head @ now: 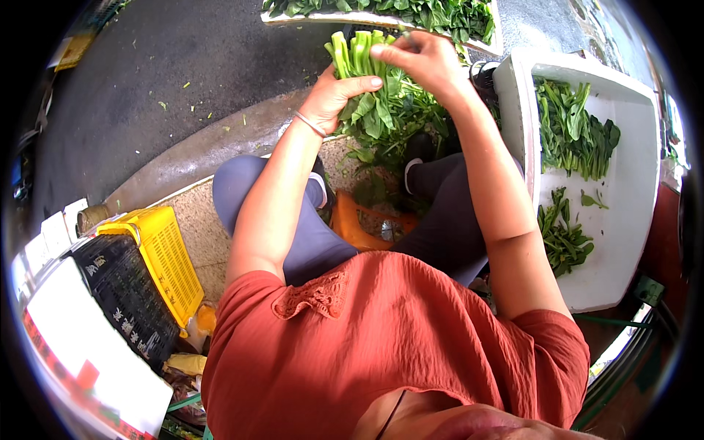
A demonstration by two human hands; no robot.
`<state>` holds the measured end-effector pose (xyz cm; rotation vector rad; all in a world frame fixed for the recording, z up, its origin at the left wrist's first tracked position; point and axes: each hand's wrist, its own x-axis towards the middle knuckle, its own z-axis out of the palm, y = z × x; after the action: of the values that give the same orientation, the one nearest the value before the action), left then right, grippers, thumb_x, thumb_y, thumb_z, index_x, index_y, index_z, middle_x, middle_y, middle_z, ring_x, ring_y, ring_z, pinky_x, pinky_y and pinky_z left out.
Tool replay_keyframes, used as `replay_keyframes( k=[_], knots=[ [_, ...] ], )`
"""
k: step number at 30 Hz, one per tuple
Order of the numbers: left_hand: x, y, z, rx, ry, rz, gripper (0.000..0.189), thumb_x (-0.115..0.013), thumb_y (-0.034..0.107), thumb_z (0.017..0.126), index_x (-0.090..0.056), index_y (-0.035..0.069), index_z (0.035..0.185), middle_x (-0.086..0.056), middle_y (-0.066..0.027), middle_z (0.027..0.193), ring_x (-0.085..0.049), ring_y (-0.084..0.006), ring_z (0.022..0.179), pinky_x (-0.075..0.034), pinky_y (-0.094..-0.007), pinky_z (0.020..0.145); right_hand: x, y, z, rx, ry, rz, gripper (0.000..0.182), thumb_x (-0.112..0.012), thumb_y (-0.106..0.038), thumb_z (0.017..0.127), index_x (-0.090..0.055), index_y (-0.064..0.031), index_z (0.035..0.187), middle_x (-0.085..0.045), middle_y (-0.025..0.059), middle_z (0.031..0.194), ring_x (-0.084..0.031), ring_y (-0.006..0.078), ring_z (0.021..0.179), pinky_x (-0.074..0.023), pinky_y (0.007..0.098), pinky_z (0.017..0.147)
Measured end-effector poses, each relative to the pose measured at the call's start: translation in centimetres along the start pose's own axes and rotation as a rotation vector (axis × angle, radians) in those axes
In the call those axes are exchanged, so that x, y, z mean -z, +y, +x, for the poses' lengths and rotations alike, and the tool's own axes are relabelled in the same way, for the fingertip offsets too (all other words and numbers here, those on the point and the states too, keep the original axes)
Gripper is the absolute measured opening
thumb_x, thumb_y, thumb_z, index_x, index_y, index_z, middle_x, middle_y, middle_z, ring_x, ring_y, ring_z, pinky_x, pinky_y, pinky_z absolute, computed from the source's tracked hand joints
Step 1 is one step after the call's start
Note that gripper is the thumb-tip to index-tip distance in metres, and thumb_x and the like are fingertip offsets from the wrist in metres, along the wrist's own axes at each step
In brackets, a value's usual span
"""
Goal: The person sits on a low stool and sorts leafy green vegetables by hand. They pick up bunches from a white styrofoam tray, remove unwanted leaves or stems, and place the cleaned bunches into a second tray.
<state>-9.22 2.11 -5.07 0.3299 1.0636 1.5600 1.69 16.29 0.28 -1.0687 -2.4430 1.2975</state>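
Observation:
A bunch of leafy green vegetables (360,60) is gripped in my left hand (335,96), its cut stem ends upward and its leaves hanging down. My thumb lies across the stems, and a bangle circles that wrist. My right hand (423,60) is at the top right of the bunch, thumb beside the stem ends and fingers bent. Something small, green and blurred shows at its fingertips; whether the fingers hold it is unclear. Below the bunch, loose greens (379,151) lie heaped between my feet, partly hidden by the leaves.
A white foam box (616,220) with two piles of greens (572,126) stands at my right. Ahead is another foam tray (335,19) full of greens. An orange plastic stool (352,220) is between my legs. Yellow (168,264) and black crates (118,291) stand left.

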Motion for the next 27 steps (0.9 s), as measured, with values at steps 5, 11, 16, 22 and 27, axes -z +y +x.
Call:
replay_keyframes(
  k=[5,11,16,22,27],
  knots=[
    [0.6,0.1,0.1,-0.020,-0.023,-0.113,0.037,-0.064,0.006,0.075,-0.055,0.001,0.110,-0.063,-0.0069,0.097,-0.061,-0.0188,0.087,-0.051,-0.0331,0.078,0.1,-0.4,-0.2,0.034,-0.080,0.596,0.024,-0.064,-0.025,0.079,-0.062,-0.0034,0.089,-0.063,0.0023,0.071,-0.046,0.0052,0.055,-0.0336,0.0224,0.047],
    [0.1,0.8,-0.9,0.042,-0.185,-0.255,0.045,-0.060,0.011,0.074,-0.050,0.001,0.116,-0.060,-0.0135,0.104,-0.062,-0.0264,0.090,-0.054,-0.0384,0.077,-0.4,0.9,0.6,-0.098,-0.045,0.633,0.026,-0.067,-0.026,0.079,-0.062,-0.0036,0.091,-0.053,-0.0018,0.067,-0.046,0.0056,0.057,-0.0364,0.0187,0.054],
    [0.0,0.7,-1.1,-0.023,-0.239,-0.315,0.050,-0.059,0.008,0.073,-0.046,0.004,0.121,-0.058,-0.0143,0.111,-0.059,-0.0275,0.099,-0.049,-0.0401,0.087,-1.4,-0.2,0.2,-0.090,-0.158,0.834,0.029,-0.067,-0.030,0.081,-0.061,-0.0053,0.094,-0.062,0.0023,0.076,-0.054,0.0080,0.061,-0.0422,0.0207,0.053],
    [0.5,1.7,-1.3,-0.149,-0.321,-0.526,0.046,-0.057,0.004,0.074,-0.045,0.011,0.117,-0.049,-0.0173,0.125,-0.046,-0.0362,0.118,-0.042,-0.0478,0.096,0.7,0.3,1.1,-0.251,-0.006,1.294,0.036,-0.063,-0.022,0.083,-0.057,-0.0002,0.110,-0.062,0.0023,0.073,-0.054,0.0095,0.057,-0.0451,0.0217,0.053],
    [2.2,1.8,-1.8,-0.090,-0.157,-0.385,0.054,-0.058,0.009,0.072,-0.042,0.013,0.123,-0.051,-0.0111,0.113,-0.051,-0.0316,0.109,-0.043,-0.0474,0.093,2.1,-0.5,1.1,-0.192,0.023,1.238,0.023,-0.062,-0.023,0.083,-0.057,-0.0039,0.094,-0.063,0.0059,0.079,-0.059,0.0122,0.065,-0.0484,0.0251,0.058]
  ],
)
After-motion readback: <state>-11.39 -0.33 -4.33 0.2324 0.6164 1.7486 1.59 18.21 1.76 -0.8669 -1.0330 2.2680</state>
